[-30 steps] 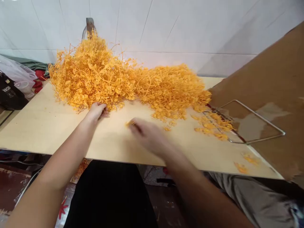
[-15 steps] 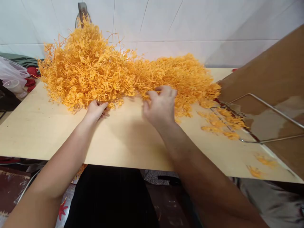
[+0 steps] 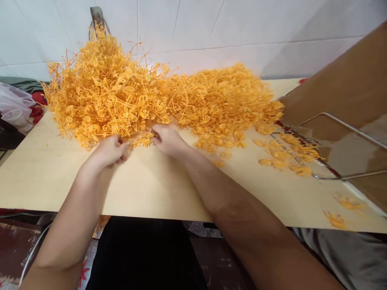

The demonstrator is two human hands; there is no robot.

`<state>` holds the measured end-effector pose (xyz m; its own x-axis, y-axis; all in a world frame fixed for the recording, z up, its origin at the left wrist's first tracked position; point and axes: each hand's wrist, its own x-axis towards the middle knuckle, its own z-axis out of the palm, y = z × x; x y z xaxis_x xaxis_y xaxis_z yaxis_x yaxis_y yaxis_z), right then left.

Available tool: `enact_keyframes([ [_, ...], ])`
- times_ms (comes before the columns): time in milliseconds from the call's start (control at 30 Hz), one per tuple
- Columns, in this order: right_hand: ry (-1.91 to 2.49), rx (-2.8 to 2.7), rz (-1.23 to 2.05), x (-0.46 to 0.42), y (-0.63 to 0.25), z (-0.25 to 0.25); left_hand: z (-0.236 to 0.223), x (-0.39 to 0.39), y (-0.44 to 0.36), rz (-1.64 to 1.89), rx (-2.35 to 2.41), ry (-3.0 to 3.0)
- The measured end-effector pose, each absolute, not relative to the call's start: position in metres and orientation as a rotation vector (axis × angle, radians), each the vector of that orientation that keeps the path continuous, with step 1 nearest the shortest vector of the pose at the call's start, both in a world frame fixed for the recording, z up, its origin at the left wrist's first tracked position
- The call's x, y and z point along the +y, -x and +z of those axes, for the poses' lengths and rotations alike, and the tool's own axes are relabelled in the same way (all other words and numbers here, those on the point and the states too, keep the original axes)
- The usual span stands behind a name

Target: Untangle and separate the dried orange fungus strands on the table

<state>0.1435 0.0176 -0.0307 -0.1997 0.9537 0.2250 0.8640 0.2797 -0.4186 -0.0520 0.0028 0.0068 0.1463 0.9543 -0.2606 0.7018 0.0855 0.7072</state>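
Observation:
A large heap of orange plastic flower pieces (image 3: 111, 92), thin branching stems with frilly ends, lies on the pale tabletop (image 3: 142, 189). At its front left edge is my left hand (image 3: 110, 151), fingers curled in and thumb against them; whatever they hold is hidden. My right hand (image 3: 169, 140) is at the front middle of the heap, thumb and fingers pinched together on an orange flower piece (image 3: 143, 137) at the edge. The two hands are a short way apart, with a few orange ends between them.
At the right, a brown cardboard box (image 3: 338, 80) stands beside a bent metal wire frame (image 3: 356, 131). Loose orange pieces (image 3: 335, 219) lie near the front right corner. A plastic bag (image 3: 15, 98) and red pieces (image 3: 38, 98) are at the left. A tiled wall (image 3: 199, 24) rises behind.
My right hand has moved left from the right part of the heap to its front middle, closing from loosely spread to pinched. My left hand stays at the heap's front edge, slightly lower in view.

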Motion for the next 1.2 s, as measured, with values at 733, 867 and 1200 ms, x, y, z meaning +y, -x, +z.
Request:
enact_keyframes([
  [733, 1.169, -1.431, 1.082, 0.001, -0.168, -0.003, 0.018, -0.036, 0.001, 0.612, 1.075, -1.559],
  [867, 1.054, -1.604, 1.023, -0.011, -0.159, -0.017, -0.006, -0.005, -0.009, 0.837, 1.012, -1.003],
  [1200, 1.272, -2.392, 0.057, -0.018, -0.115, -0.044, 0.004, 0.026, 0.006, 1.274, 0.939, -0.848],
])
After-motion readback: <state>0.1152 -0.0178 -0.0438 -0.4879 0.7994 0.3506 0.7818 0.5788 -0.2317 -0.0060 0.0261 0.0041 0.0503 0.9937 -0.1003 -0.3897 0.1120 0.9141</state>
